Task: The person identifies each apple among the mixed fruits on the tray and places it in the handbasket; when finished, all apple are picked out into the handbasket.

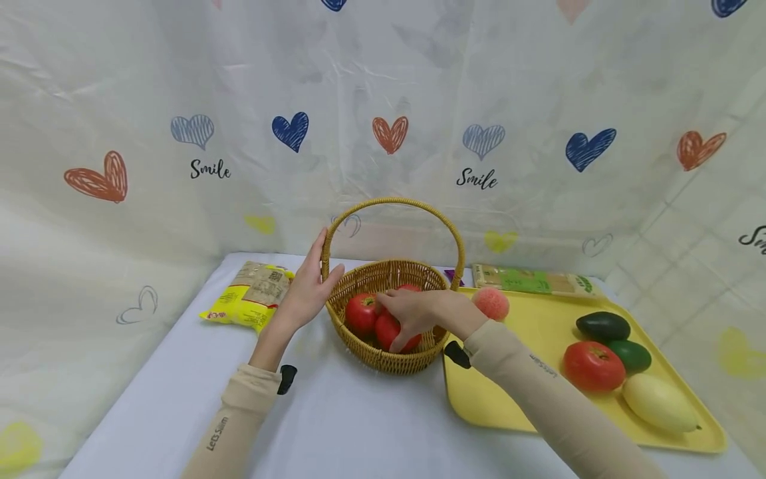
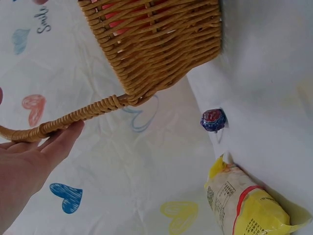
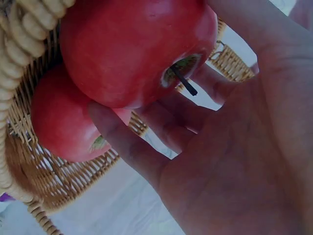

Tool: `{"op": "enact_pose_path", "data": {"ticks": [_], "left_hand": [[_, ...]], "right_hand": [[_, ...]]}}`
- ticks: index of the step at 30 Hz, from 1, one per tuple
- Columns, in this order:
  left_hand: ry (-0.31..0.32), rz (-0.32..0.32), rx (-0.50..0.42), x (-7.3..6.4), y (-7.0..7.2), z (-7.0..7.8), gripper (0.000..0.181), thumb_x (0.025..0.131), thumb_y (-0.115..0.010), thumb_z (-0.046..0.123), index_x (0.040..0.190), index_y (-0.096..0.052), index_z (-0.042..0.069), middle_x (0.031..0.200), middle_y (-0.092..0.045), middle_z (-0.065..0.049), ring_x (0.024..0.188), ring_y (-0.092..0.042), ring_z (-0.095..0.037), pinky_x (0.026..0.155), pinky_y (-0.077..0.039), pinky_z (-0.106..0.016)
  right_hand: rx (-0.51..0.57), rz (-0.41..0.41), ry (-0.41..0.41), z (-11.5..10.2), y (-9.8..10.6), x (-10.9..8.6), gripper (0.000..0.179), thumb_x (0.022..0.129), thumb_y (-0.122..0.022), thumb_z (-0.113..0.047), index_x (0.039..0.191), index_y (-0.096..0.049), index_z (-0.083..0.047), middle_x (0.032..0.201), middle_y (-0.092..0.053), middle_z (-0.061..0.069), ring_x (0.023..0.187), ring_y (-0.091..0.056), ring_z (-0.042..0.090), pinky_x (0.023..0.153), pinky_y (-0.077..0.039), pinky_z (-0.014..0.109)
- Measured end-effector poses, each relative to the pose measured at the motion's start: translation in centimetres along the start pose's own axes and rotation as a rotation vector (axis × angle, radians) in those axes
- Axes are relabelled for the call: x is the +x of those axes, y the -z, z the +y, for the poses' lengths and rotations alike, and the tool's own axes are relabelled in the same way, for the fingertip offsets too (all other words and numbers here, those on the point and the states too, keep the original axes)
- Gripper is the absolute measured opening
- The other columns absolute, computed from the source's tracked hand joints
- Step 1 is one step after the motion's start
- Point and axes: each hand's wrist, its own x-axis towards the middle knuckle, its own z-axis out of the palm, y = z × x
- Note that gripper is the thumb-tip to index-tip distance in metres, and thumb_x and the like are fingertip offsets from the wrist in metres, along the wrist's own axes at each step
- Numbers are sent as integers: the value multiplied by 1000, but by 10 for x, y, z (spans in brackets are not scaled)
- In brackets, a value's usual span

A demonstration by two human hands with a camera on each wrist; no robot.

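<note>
Sleeves (image 1: 538, 392) flank open bench (image 1: 371, 426) before the basket (image 1: 389, 364), tray (image 1: 481, 402) beside it; inside, right hand (image 1: 415, 310) cups an apple (image 3: 132, 49); straight-fingered left hand (image 1: 305, 294) touches handle (image 1: 395, 200).

a pale, creased curtain (image 1: 335, 80) (hearts (image 1: 290, 132) and "smile" (image 1: 210, 169) printed across it) hangs behind a white-covered table (image 1: 347, 426).

The head view is evenly bright around the round golden wicker basket (image 1: 385, 361). The right-wrist view is dimmer, the bare right hand (image 3: 230, 142) shadowed.
</note>
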Motion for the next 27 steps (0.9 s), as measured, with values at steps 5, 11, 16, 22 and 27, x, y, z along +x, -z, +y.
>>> {"op": "enact_pose_path", "data": {"ticks": [5,11,16,22,27], "left_hand": [[3,-4,3,0,0,0,81,107,-51,44,167,-2,22,175,-8,-1,162,-13,-27,130,-21,-53],[17,-6,6,-2,-1,0,81,107,-51,43,167,-3,20,175,-7,-1,162,-13,-27,130,-22,-55],[23,-7,2,-4,0,1,80,107,-51,43,167,-2,24,175,-7,0,162,-12,-26,130,-21,-54],[11,-4,12,-3,1,3,80,107,-51,42,167,-3,22,175,-8,-1,162,-13,-26,130,-22,-54],[13,0,11,-2,1,3,80,107,-51,42,167,-3,21,175,-8,0,162,-14,-27,130,-22,-54]], "right_hand": [[-18,-32,-30,-4,0,4,68,85,-82,-43,138,-44,-26,141,-51,0,127,-51,18,107,-51,44],[-61,-67,-76,-7,-5,11,72,86,-80,-41,142,-38,-25,153,-44,6,136,-50,24,113,-48,49],[-84,-74,-117,-10,-9,13,88,87,-79,-42,155,-26,-22,164,-35,8,150,-39,25,121,-40,53],[-104,-35,-99,-9,-10,14,70,87,-80,-42,139,-37,-25,150,-47,6,140,-47,24,115,-47,52],[-100,-18,-76,-7,-11,14,65,87,-80,-43,134,-39,-24,146,-49,6,137,-49,23,113,-48,50]]}}
